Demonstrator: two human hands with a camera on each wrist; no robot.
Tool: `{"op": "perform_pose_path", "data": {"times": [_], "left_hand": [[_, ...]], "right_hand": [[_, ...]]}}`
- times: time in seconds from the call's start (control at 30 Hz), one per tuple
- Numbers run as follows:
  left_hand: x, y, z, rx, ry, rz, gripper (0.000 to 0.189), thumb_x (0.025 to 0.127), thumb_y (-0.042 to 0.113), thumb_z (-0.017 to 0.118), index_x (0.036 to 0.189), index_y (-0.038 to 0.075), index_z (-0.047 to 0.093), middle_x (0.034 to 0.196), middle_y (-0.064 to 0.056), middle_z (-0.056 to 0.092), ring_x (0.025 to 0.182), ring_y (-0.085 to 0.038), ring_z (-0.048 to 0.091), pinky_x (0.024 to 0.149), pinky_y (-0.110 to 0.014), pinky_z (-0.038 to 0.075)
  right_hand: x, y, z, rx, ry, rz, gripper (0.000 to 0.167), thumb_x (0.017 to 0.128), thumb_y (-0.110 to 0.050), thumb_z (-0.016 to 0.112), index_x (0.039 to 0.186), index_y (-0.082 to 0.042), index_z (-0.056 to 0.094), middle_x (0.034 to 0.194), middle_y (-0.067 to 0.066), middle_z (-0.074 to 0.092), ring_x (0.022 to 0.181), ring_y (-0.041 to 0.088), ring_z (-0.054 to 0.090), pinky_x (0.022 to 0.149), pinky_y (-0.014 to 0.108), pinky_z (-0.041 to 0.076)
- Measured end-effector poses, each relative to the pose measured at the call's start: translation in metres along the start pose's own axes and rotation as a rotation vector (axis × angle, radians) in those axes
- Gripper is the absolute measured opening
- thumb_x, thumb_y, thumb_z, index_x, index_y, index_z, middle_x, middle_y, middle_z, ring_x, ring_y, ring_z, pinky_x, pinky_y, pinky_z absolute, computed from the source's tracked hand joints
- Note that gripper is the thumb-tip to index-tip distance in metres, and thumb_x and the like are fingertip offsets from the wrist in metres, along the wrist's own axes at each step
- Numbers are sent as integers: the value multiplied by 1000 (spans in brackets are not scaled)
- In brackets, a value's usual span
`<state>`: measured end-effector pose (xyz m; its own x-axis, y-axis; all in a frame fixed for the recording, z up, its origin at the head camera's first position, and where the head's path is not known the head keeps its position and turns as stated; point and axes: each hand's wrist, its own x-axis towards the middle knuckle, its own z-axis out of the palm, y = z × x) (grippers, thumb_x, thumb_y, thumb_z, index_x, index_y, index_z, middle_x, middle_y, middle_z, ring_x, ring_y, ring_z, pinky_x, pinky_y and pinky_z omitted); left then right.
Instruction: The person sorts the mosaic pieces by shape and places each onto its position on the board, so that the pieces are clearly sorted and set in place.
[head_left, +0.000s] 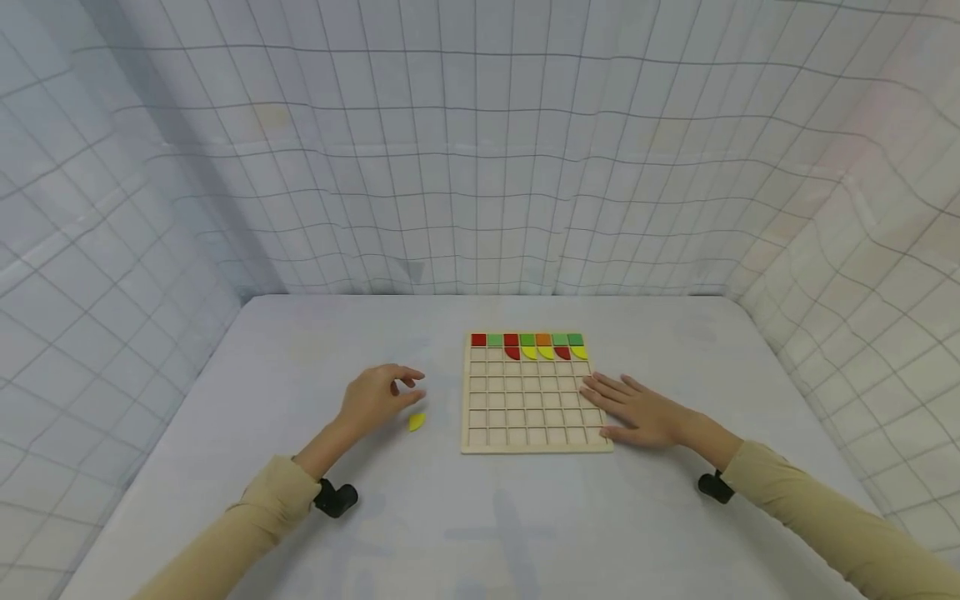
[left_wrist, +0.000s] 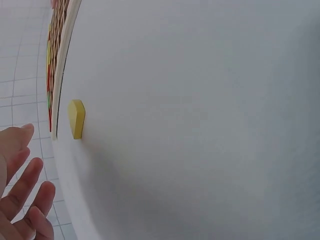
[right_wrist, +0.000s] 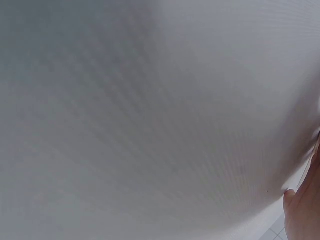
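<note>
A wooden grid board (head_left: 501,407) lies flat on the table. Coloured squares fill its far row, and red and yellow curved pieces sit in the row below. A loose yellow curved piece (head_left: 417,422) lies on the tabletop left of the board; the left wrist view shows this yellow piece (left_wrist: 76,120) as a thick tile. Just above and beside it hovers my left hand (head_left: 375,396), fingers loosely bent, with nothing between them. My right hand (head_left: 643,412) lies with spread, straight fingers, its fingertips on the board's right edge. The right wrist view catches only part of that hand (right_wrist: 304,212).
The white table (head_left: 675,533) carries the board near its middle. White cloth curtains (head_left: 495,167) with a dark grid pattern hang behind the table and at both sides. Each wrist wears a small black camera (head_left: 336,498).
</note>
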<state>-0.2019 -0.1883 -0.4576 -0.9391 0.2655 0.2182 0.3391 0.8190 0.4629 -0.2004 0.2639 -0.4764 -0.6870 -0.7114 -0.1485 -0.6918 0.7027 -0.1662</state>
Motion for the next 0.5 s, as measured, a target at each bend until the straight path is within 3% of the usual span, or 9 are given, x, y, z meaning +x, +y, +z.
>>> {"op": "perform_pose_path", "data": {"times": [0.23,0.5], "left_hand": [[-18,-5,-1,-81,12,-66,34,79,27,78,110,14,73,92,-2,73,77,-15,60,60,-25,43],[-29,-7,-1,-153,4,-112,34,78,25,79,109,13,73,91,-3,73,73,-12,56,55,-22,40]], "right_hand": [[-2,-2,-1,5,27,-11,71,98,-50,43,155,-15,18,162,7,16,149,30,15,114,61,15],[-2,-1,1,15,95,-55,68,99,-44,46,154,-14,22,160,11,21,150,25,13,109,66,19]]}}
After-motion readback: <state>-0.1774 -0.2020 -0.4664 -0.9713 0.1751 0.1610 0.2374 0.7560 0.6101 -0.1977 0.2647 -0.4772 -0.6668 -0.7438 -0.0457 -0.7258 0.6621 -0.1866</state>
